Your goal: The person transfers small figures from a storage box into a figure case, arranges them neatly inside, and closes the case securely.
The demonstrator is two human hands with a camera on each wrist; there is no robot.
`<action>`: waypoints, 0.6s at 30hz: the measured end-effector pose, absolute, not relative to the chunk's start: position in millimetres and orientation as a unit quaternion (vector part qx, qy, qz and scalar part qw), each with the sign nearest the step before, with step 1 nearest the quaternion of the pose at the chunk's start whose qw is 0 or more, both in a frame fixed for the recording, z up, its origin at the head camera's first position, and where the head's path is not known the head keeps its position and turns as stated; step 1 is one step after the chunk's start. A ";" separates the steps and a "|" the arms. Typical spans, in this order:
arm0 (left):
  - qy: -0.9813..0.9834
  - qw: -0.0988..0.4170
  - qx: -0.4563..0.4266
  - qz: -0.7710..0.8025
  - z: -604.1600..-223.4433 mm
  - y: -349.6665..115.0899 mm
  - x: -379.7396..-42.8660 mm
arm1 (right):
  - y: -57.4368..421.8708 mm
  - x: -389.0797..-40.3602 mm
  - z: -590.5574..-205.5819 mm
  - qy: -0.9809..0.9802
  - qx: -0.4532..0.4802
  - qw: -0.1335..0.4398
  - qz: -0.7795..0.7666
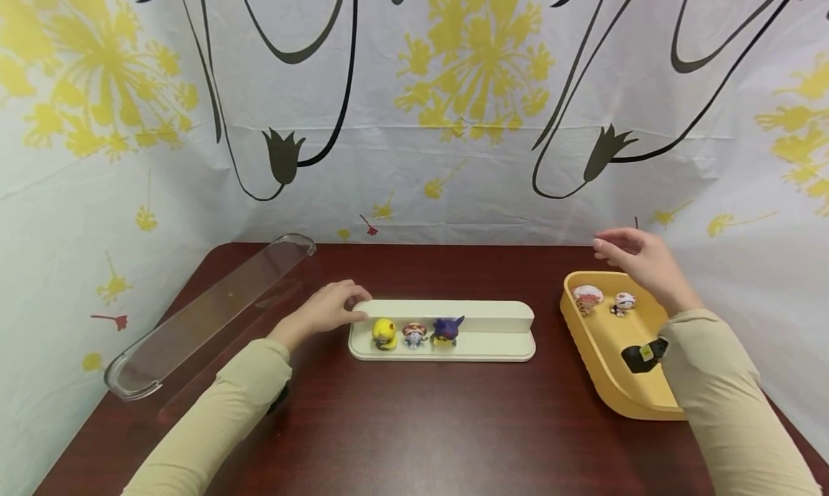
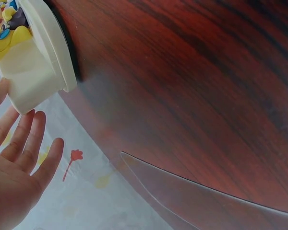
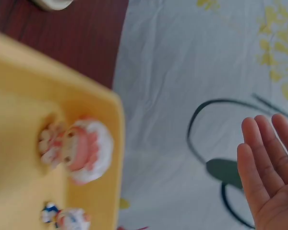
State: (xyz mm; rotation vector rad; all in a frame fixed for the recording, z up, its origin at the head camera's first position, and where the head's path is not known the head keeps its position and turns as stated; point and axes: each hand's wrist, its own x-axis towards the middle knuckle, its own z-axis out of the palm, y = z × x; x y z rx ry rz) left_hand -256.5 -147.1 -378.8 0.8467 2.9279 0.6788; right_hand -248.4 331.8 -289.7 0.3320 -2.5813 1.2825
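Observation:
My left hand (image 1: pixel 330 307) rests at the left end of a cream display stand (image 1: pixel 492 346), fingers loosely extended and thumb touching the stand's end. Three small figurines stand in a row on its lower step: a yellow one (image 1: pixel 384 335), a grey-white one with a reddish top (image 1: pixel 414 335), and a dark purple one (image 1: pixel 447 331). Over the far side of a yellow tray (image 1: pixel 586 352), my right hand (image 1: pixel 644 262) hovers with nothing in its fingers. Inside the tray are a pink-and-white figurine (image 3: pixel 84 151) and a smaller white-and-red figurine (image 1: pixel 624 304).
A long clear plastic cover (image 1: pixel 207 316) lies slantwise on the dark red table (image 1: pixel 421 424), left of my left arm. Patterned white cloth (image 1: pixel 453 194) hangs behind the table and at both sides. A black device (image 1: pixel 644 355) shows at my right wrist, above the tray.

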 end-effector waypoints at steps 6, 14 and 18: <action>0.937 0.003 0.275 0.215 -379.2 -146.8 -256.7 | 349.1 -252.8 -306.1 -0.886 0.082 0.095 0.447; 0.938 0.002 0.273 0.212 -379.6 -147.6 -257.4 | 368.2 -256.0 -328.2 -0.867 0.067 0.057 0.490; 0.937 0.003 0.276 0.214 -379.4 -147.7 -257.2 | 376.0 -256.8 -338.7 -0.854 0.073 0.043 0.513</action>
